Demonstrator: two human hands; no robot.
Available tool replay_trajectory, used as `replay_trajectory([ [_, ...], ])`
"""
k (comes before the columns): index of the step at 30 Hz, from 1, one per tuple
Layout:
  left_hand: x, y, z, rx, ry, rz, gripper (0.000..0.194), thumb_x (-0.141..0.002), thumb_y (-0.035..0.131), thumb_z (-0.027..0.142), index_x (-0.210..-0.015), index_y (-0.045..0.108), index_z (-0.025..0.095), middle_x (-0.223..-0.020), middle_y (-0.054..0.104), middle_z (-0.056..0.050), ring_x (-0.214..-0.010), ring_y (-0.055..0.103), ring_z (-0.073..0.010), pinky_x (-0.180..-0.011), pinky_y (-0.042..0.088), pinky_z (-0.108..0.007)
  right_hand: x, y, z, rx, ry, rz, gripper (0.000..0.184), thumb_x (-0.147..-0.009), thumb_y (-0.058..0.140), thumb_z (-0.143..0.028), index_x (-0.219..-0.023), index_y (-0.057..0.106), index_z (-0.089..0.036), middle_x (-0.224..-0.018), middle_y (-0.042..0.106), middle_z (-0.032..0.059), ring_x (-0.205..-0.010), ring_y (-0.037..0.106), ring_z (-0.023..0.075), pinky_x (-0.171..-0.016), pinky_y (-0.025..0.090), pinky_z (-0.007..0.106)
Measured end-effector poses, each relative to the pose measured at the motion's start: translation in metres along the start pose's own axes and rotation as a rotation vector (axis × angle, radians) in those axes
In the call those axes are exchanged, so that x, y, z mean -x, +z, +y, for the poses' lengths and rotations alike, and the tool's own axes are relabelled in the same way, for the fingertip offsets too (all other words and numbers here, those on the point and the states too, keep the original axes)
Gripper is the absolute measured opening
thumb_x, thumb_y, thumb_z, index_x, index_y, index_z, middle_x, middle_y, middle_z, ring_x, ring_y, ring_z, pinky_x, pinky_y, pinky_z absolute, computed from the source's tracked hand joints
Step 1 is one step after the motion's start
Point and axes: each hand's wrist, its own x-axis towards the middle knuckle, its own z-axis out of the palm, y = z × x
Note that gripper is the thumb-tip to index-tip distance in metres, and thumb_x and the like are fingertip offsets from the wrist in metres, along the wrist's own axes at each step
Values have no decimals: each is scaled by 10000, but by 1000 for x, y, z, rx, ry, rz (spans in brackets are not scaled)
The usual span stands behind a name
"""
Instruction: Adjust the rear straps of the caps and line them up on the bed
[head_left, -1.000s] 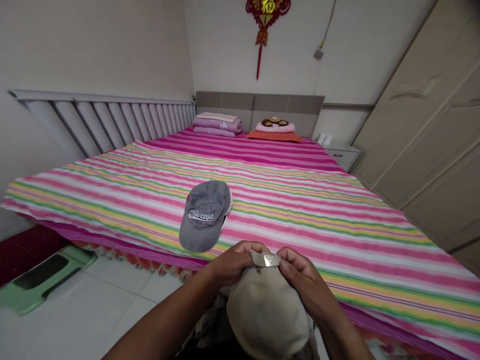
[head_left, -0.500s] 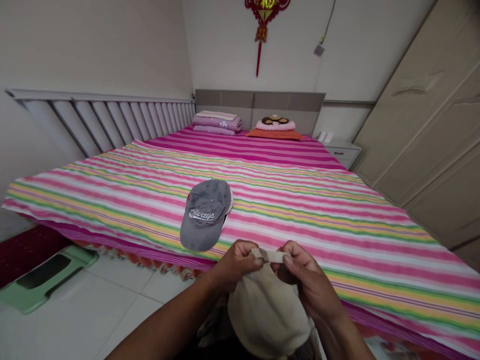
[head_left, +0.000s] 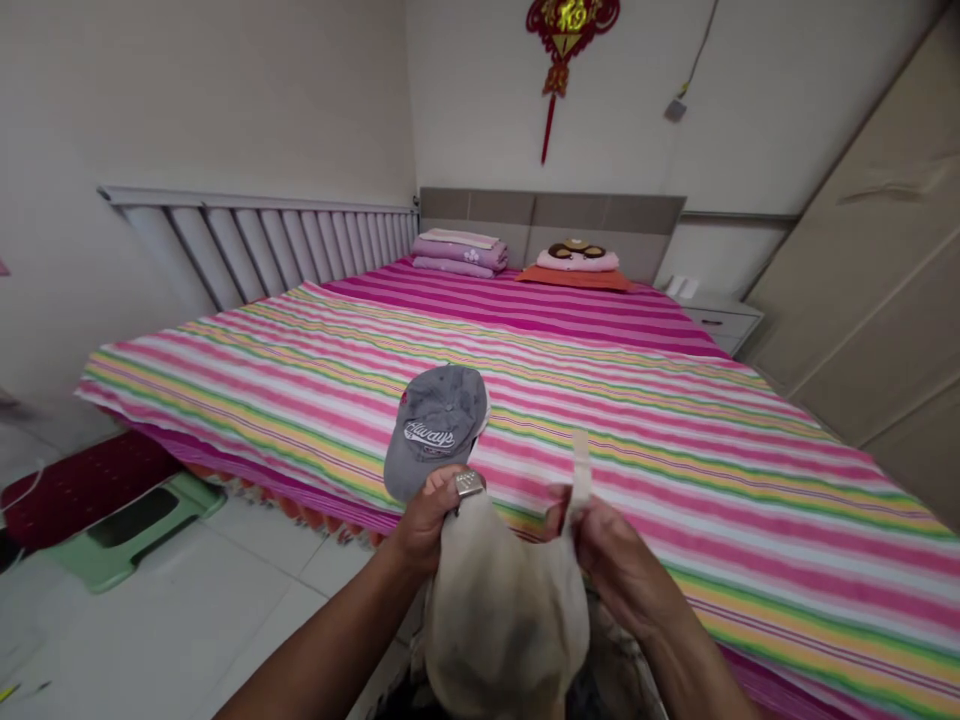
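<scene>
Beige cap held in front of the body, near the bed edge, its back opening between both hands. Left hand: fingers closed on the cap's edge at the metal buckle. Right hand: fingers gripping the base of the strap, whose end points upward, apart from the buckle. Gray cap lies on the striped bed cover, just beyond the left hand; contact cannot be told.

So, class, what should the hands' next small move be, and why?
Perhaps the right hand should bring the strap towards the buckle: the left hand holds the buckle side of the beige cap, and the strap's end stands free.
</scene>
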Motion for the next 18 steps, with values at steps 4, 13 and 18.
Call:
replay_trajectory([
  [4, -2, -7, 21, -46, -61, 3, 331, -526, 766, 359, -574, 550, 112, -457, 496, 30, -380, 425, -48, -393, 333, -158, -15, 13, 15, 1, 182, -191, 248, -587, 775, -298, -644, 592, -141, -572, 552, -10, -509, 488, 89, -504, 357, 203],
  [13, -65, -43, 118, -129, -258, 55, 89, -653, 522, 118, -704, 595, 107, -608, 619, -40, -555, 583, -150, -616, 470, -284, -127, 48, -14, -36, -4, 123, 223, -653, 730, -276, -636, 527, -185, -556, 535, -56, -501, 501, 89, -533, 441, 214],
  [18, -139, -58, 152, -448, -70, 223, 153, -653, 560, 105, -801, 592, 91, -721, 624, -75, -690, 584, -179, -743, 445, -326, -207, 61, -34, 72, -2, 235, 148, -858, 508, -266, -824, 560, -133, -719, 581, -13, -579, 552, 98, -567, 489, 266],
])
